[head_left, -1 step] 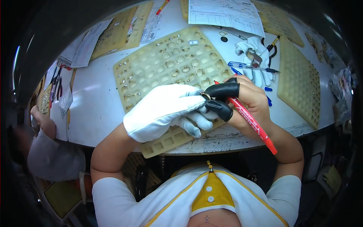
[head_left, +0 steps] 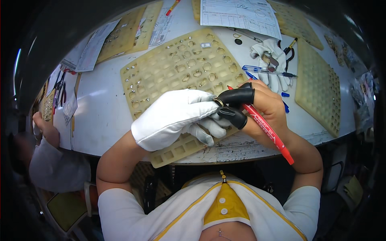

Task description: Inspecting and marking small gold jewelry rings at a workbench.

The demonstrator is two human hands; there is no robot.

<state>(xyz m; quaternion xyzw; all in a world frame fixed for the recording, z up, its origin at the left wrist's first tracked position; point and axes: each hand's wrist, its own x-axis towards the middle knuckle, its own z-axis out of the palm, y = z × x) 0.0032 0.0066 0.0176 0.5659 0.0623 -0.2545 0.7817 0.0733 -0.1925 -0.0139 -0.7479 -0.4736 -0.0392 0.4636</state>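
Over a beige grid tray (head_left: 157, 66) of rings, my left hand (head_left: 177, 116), in a white cloth glove with grubby fingertips, pinches a small gold-coloured ring (head_left: 218, 101). My right hand (head_left: 261, 110) has black covers on its thumb and index finger, which close on the same ring from the right. A red marker (head_left: 269, 132) rests in my right hand, slanting down to the right. My fingertips partly hide the ring, and the two hands meet there.
Around the tray lie papers (head_left: 237, 16), more trays (head_left: 317, 88), a white glove (head_left: 277, 82), blue pens (head_left: 261, 70), pliers (head_left: 288, 56) and small bags (head_left: 362, 100). A co-worker's arm (head_left: 52, 134) reaches onto the table at the far left.
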